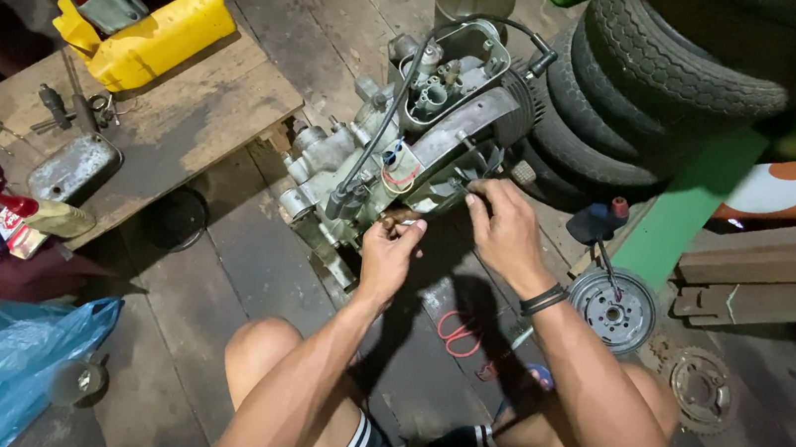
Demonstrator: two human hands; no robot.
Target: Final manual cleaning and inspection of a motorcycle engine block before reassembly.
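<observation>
**Both hands at the side of an engine on the floor**

A person squats over a small engine (407, 145) that sits on the plank floor (214, 262), tipped so its open top cover faces up and away. That tilt brings the near side within easy reach of both arms.

The left hand (390, 253) is closed around something small at the engine's lower edge, just under a black hose (378, 131) that loops over the casing; what it grips is hidden by the fingers. The right hand (505, 231) presses its fingertips against the casing a little higher and to the right, seemingly pinching a small part, though I cannot tell whether it clamps anything. The hands are near each other but not touching, each on its own spot, as if one steadies while the other works.

A stack of tyres (634, 81) stands behind the engine, close enough to back it. A round metal disc (613, 310) and a sprocket (699, 388) lie by the right knee. On the low worktop (180, 119) to the left sit a yellow can (146, 25), a metal cover (75, 167) and loose tools, all within arm's reach.
</observation>
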